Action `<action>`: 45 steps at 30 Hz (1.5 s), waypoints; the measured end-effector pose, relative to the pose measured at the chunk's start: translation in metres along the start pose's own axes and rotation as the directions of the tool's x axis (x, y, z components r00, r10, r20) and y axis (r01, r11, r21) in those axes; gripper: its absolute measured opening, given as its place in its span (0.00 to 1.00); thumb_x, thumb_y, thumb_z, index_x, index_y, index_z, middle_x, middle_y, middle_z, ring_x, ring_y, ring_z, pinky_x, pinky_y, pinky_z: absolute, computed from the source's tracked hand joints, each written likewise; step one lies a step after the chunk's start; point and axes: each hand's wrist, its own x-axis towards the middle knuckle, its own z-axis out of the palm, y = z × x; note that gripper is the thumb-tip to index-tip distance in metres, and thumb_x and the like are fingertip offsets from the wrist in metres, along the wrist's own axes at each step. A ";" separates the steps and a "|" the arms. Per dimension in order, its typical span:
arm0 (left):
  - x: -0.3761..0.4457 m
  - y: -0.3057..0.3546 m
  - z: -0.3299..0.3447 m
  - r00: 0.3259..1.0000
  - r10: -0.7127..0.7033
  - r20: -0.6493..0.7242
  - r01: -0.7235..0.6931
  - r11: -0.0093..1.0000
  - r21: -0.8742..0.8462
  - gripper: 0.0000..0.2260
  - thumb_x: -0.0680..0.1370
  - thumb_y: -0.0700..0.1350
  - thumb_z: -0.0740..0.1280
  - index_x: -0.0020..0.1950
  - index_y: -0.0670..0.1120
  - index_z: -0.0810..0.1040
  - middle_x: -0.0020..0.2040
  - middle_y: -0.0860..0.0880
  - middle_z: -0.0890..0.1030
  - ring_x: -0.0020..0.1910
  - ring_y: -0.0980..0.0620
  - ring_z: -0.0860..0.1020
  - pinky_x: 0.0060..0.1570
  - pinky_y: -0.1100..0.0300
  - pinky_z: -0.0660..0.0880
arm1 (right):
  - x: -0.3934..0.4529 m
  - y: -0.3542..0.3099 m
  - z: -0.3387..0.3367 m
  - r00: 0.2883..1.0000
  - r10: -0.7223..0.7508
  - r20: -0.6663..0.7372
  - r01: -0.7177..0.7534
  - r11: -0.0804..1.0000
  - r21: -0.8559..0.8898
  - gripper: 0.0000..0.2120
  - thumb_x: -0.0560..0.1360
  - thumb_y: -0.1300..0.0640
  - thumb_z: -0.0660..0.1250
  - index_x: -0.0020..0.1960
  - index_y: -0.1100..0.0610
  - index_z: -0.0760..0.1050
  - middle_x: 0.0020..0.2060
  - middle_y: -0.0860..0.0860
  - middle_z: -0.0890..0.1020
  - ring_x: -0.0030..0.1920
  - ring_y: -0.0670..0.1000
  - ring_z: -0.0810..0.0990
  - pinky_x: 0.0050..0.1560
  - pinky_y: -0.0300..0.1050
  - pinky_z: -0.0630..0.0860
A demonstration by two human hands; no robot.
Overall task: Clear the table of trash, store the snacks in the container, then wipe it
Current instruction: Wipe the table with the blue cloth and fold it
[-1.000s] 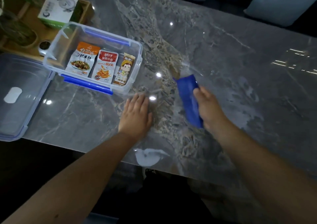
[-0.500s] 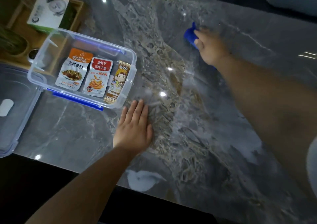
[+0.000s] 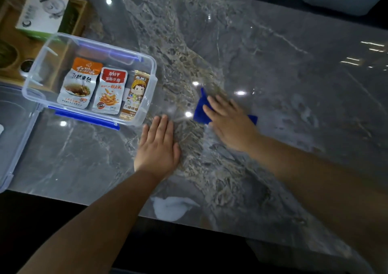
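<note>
Your right hand (image 3: pixel 228 122) lies with straight fingers flat on the blue cloth (image 3: pixel 200 111), pressing it against the marble table (image 3: pixel 294 84) at the middle of the frame. Nothing is pinched; the palm does the work. Your left hand (image 3: pixel 157 147) rests flat and relaxed on the tabletop just to the left, holding nothing and bracing you.

You are in the wiping step. To do it well, keep the palm weight even so the whole cloth stays in contact, and run overlapping passes rather than scattered swipes. The cloth looks bunched under your fingers, though motion blur makes its fold hard to judge; spreading it flatter would cover more surface per pass. The glossy top shows glare spots, so check for streaks from a low angle. Mind the area near the box: wipe up to it without nudging it, or lift it and wipe beneath.

The clear container (image 3: pixel 151 97) sits at the left of the frame, open, with blue latches along its long sides. Inside lie three snack packets side by side: an orange-topped pouch (image 3: pixel 78 83), a red-topped pouch (image 3: pixel 110 91) and a brown stick pack (image 3: pixel 135 94) against the right wall. Its lid (image 3: pixel 14 131) lies flat at the far left edge, touching the box. Closing it looks to be what remains besides wiping.
</note>
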 end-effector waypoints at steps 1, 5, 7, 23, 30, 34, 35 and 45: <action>0.000 0.000 0.000 1.000 0.001 -0.001 -0.001 1.000 0.000 0.30 0.79 0.54 0.49 0.77 0.41 0.56 0.78 0.42 0.56 0.78 0.44 0.51 0.75 0.44 0.49 | -0.015 -0.012 0.006 1.000 -0.008 0.017 0.008 1.000 0.004 0.25 0.79 0.48 0.48 0.75 0.54 0.58 0.76 0.54 0.58 0.76 0.57 0.57 0.73 0.59 0.56; 0.000 0.000 -0.001 1.000 0.010 -0.010 -0.010 1.000 0.001 0.29 0.79 0.54 0.48 0.78 0.41 0.55 0.79 0.42 0.55 0.78 0.44 0.50 0.76 0.45 0.48 | -0.065 -0.052 0.023 0.999 -0.034 0.029 0.034 0.999 0.017 0.24 0.79 0.50 0.54 0.74 0.53 0.59 0.76 0.54 0.60 0.75 0.57 0.58 0.73 0.60 0.57; -0.001 -0.002 0.000 1.000 0.018 -0.012 -0.018 1.000 0.003 0.29 0.80 0.54 0.47 0.78 0.41 0.53 0.79 0.42 0.54 0.78 0.45 0.49 0.76 0.46 0.46 | -0.084 -0.069 0.029 0.999 -0.032 0.028 0.031 0.999 0.016 0.24 0.79 0.50 0.55 0.74 0.53 0.60 0.76 0.54 0.61 0.75 0.57 0.59 0.72 0.61 0.58; 0.021 0.044 -0.022 1.000 0.026 -0.002 -0.026 0.989 -0.145 0.28 0.80 0.51 0.52 0.78 0.42 0.53 0.79 0.41 0.50 0.78 0.43 0.46 0.75 0.44 0.43 | -0.134 -0.091 0.012 0.963 0.263 0.054 -0.193 0.540 0.819 0.17 0.81 0.52 0.53 0.65 0.57 0.72 0.60 0.54 0.78 0.59 0.51 0.75 0.60 0.43 0.67; 0.049 0.074 -0.006 0.999 0.030 0.036 -0.028 0.999 -0.035 0.30 0.80 0.57 0.46 0.79 0.44 0.50 0.80 0.44 0.49 0.78 0.45 0.43 0.75 0.45 0.41 | -0.132 -0.010 -0.019 0.713 0.644 0.278 -0.130 -0.267 0.955 0.10 0.78 0.53 0.60 0.41 0.53 0.76 0.36 0.44 0.82 0.40 0.46 0.78 0.49 0.47 0.74; 0.049 0.075 -0.004 1.000 0.029 0.012 -0.029 1.000 -0.009 0.30 0.80 0.57 0.47 0.79 0.43 0.52 0.80 0.43 0.51 0.78 0.45 0.45 0.75 0.45 0.43 | -0.103 0.071 -0.051 0.715 0.674 0.183 -0.111 -0.148 0.983 0.10 0.80 0.50 0.57 0.44 0.51 0.74 0.39 0.49 0.79 0.40 0.49 0.77 0.44 0.46 0.73; 0.050 0.075 -0.004 1.000 0.026 0.011 -0.026 1.000 -0.004 0.31 0.80 0.58 0.47 0.79 0.43 0.51 0.80 0.43 0.51 0.78 0.45 0.45 0.75 0.45 0.44 | -0.091 0.090 -0.059 0.713 0.684 0.151 -0.104 -0.110 0.988 0.10 0.79 0.50 0.56 0.45 0.51 0.74 0.40 0.49 0.78 0.40 0.48 0.76 0.43 0.45 0.73; 0.052 0.075 -0.002 1.000 0.000 0.027 -0.001 0.999 0.045 0.31 0.80 0.59 0.44 0.79 0.45 0.44 0.80 0.46 0.45 0.78 0.48 0.41 0.76 0.47 0.41 | 0.048 0.203 -0.047 0.857 0.461 -0.232 -0.329 0.834 0.443 0.20 0.80 0.51 0.48 0.60 0.60 0.72 0.55 0.59 0.78 0.55 0.59 0.76 0.55 0.51 0.70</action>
